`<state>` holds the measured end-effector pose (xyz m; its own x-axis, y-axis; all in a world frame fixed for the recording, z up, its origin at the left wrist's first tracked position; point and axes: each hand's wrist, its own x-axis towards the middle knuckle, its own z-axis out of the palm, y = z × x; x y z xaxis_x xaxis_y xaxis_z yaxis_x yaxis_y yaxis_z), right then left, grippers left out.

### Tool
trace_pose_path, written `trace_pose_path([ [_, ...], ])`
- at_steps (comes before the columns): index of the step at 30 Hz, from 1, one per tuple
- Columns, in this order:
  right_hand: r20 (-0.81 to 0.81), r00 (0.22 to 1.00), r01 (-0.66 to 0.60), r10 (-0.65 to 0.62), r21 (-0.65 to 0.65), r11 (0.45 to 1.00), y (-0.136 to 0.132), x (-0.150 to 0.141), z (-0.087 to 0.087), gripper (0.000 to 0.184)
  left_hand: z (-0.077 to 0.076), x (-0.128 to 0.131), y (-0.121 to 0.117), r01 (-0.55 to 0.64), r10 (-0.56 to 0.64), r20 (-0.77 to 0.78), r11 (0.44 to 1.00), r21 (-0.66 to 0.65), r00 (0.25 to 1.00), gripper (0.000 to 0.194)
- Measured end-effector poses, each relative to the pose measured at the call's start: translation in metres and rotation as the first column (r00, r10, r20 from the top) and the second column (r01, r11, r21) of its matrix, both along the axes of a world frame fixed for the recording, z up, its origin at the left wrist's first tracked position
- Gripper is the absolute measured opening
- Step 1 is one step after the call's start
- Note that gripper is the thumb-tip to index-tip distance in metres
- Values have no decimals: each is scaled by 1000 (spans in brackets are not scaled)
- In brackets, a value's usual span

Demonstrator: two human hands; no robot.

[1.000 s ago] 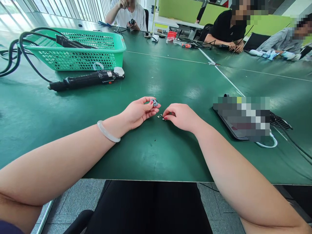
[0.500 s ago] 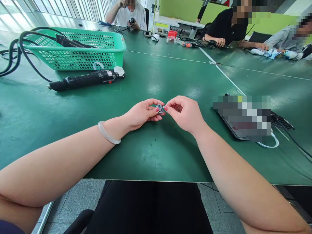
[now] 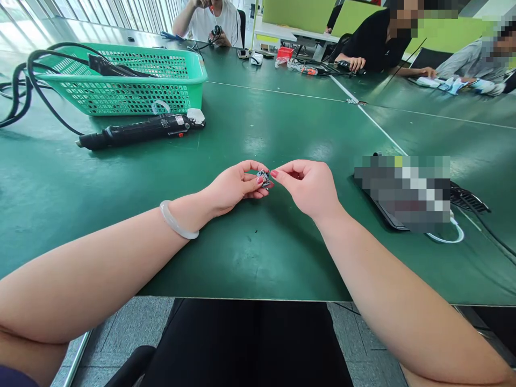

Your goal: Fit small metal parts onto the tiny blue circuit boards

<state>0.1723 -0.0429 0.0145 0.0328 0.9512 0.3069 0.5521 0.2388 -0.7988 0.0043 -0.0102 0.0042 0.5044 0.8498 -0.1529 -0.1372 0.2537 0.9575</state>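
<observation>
Between thumb and fingers, my left hand (image 3: 234, 185) pinches a small grey-blue part with dark and metallic details (image 3: 263, 178), raised a little above the green table (image 3: 242, 258). Close against its right side is my right hand (image 3: 312, 185), thumb and forefinger pinched together at the part's edge. Whatever lies between those right fingertips is too small and too covered to name. A pale bracelet (image 3: 177, 221) circles my left wrist.
A green mesh basket (image 3: 141, 97) with black cables stands at the back left. Before it lies a black corded power screwdriver (image 3: 141, 130). At right is a dark, partly blurred device (image 3: 399, 196) with cables. Several people sit across the table.
My right hand has risen from the tabletop, where it was at small metallic pieces, to the part in my left hand. The left hand has shifted slightly right and turned the part.
</observation>
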Motion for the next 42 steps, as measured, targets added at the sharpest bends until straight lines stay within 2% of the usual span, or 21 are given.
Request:
trace_pose_path([
  [3, 179, 984, 6, 0, -38, 999, 7, 5, -8, 14, 0, -1, 2, -103, 106, 58, 993, -60, 993, 11],
  [6, 383, 921, -51, 68, -55, 997, 14, 7, -17, 13, 1, 0, 4, -209, 219, 81, 972, -112, 972, 12],
  [9, 461, 877, -108, 136, -88, 990, 17, 5, -22, 18, 2, 0, 4, -246, 257, 77, 960, -133, 963, 12],
  [12, 489, 850, -166, 196, -105, 981, 18, 1, -24, 15, 2, 0, 3, -241, 253, 81, 961, -137, 964, 11],
  [17, 520, 820, -242, 241, -68, 968, 19, 5, -24, 23, 2, 0, 3, -233, 243, 72, 964, -130, 967, 11],
  [27, 565, 797, -178, 214, -119, 977, 16, 4, -17, 9, 1, 0, 4, -225, 237, 82, 965, -137, 968, 12],
  [36, 607, 771, -109, 196, -178, 978, 14, 7, -10, 13, 1, 0, 4, -248, 263, 84, 957, -149, 961, 12],
  [42, 654, 731, -119, 194, -158, 980, 14, 7, -11, 17, -1, 1, 5, -258, 274, 85, 953, -158, 958, 13],
])
